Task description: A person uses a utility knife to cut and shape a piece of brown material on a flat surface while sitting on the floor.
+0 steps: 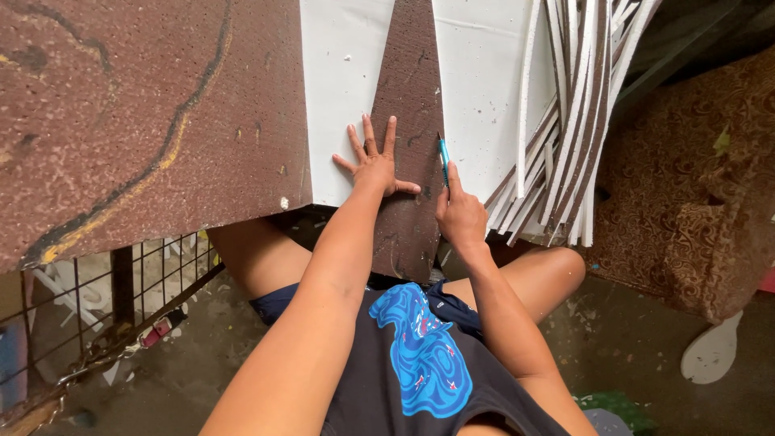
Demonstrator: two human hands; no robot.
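The left hand (pixel 375 165) presses flat, fingers spread, on the brown strip (pixel 412 121). The right hand (pixel 460 214) grips a blue knife (pixel 443 157) (blade at the strip's edge). A slipping strip would likely skew the cut toward the spread fingers.

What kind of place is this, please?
Probably a small craft workshop. The right hand holds a blue knife on a white sheet, cut strips lie beside it, and scraps litter the dirty floor.

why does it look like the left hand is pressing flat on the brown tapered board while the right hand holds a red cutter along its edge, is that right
Nearly: the head view shows the slim cutter in the right hand is light blue, not red. The left hand does press flat on the brown tapered board, with the cutter at its right edge.
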